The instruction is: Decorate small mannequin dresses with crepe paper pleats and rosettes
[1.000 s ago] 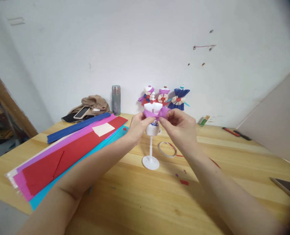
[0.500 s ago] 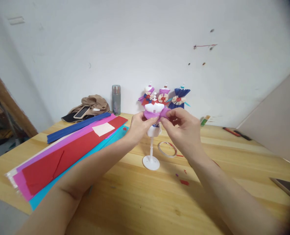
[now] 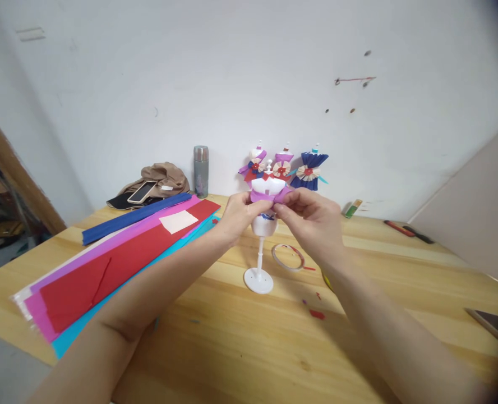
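Observation:
A small white dress form (image 3: 264,226) stands upright on a round base on the wooden table, with a red collar piece (image 3: 269,175) at its neck. Around its chest runs a strip of purple crepe paper (image 3: 261,197). My left hand (image 3: 239,216) pinches this strip at the front, thumb pressed near the middle. From the other side my right hand (image 3: 314,219) is closed on the strip's right part, its thumb tip close to the left one. My fingers partly cover the strip and the waist of the form.
Folded crepe paper sheets (image 3: 118,269) lie at the left. Behind the form stand several dressed mini forms (image 3: 310,168) and a thermos (image 3: 201,171). A roll of tape (image 3: 288,257), red scraps (image 3: 317,315), a glue stick (image 3: 352,209) and a cutter (image 3: 398,228) lie at the right.
Both hands stay pinched on the purple strip, the right one shifted slightly. The strip's right part looks drawn in closer to the form. The view has moved a little.

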`<state>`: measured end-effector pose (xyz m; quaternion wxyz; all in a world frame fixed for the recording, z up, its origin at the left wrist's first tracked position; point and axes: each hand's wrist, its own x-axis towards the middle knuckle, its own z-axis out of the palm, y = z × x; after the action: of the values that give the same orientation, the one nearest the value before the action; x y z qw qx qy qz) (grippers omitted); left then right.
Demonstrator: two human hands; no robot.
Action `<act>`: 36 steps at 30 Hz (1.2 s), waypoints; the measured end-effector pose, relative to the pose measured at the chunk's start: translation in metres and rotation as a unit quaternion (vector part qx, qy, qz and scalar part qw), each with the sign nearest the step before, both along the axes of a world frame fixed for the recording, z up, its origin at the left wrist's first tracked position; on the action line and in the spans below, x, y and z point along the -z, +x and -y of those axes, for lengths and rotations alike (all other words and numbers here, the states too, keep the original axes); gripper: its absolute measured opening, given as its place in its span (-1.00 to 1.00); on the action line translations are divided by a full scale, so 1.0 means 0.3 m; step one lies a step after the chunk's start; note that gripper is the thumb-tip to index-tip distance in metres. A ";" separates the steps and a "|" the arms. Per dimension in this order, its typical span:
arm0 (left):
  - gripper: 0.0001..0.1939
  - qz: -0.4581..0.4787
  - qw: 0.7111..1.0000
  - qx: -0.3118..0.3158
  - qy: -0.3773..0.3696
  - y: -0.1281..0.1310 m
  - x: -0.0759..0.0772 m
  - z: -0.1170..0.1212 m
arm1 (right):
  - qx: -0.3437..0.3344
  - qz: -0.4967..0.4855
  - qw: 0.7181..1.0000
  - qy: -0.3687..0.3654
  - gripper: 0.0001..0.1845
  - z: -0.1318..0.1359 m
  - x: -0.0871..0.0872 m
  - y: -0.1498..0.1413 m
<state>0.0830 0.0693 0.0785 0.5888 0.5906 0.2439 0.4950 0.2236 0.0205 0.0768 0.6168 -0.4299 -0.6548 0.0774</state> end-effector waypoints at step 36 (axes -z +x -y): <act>-0.82 0.007 0.995 0.042 -0.088 -0.006 -0.022 -0.003 | 0.036 0.139 0.987 0.072 -0.84 -0.019 0.014 0.021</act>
<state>0.0812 0.0702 0.0851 0.6609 0.5425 0.2572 0.4503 0.2300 0.0261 0.0727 0.5512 -0.4142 -0.7224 -0.0527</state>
